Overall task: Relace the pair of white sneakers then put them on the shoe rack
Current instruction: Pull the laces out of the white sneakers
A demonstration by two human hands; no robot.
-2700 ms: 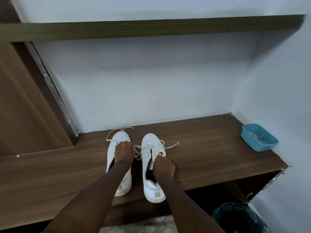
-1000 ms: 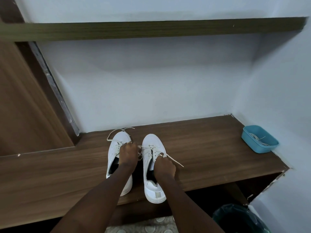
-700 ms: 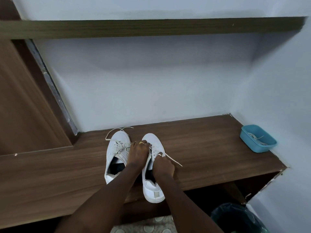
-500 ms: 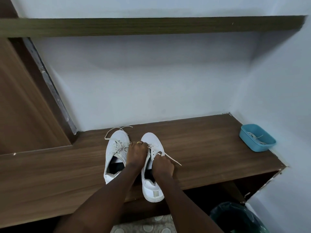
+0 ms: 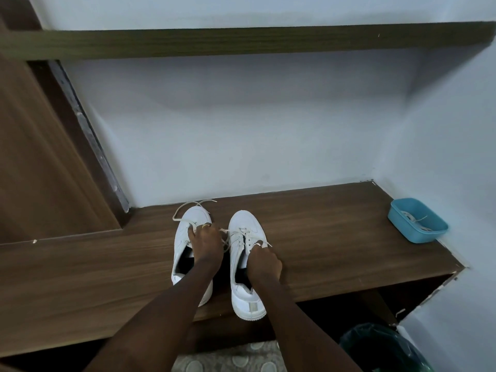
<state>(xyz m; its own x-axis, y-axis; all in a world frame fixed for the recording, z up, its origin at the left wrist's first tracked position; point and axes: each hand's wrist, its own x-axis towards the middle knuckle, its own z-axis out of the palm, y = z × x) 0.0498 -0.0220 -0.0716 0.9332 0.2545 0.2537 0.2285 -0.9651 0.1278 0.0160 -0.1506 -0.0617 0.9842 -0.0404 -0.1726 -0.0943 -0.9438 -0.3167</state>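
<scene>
Two sneakers, two hands on laces

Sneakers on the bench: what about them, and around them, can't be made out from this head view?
- Left sneaker eyelets: head view, covered by the left hand.
- How the right hand pinches the lace end: head view, hidden under its curled fingers.
- Blue tray contents: head view, too small; only pale strands.
- Dark bin: head view, cut off by the bottom edge.
</scene>
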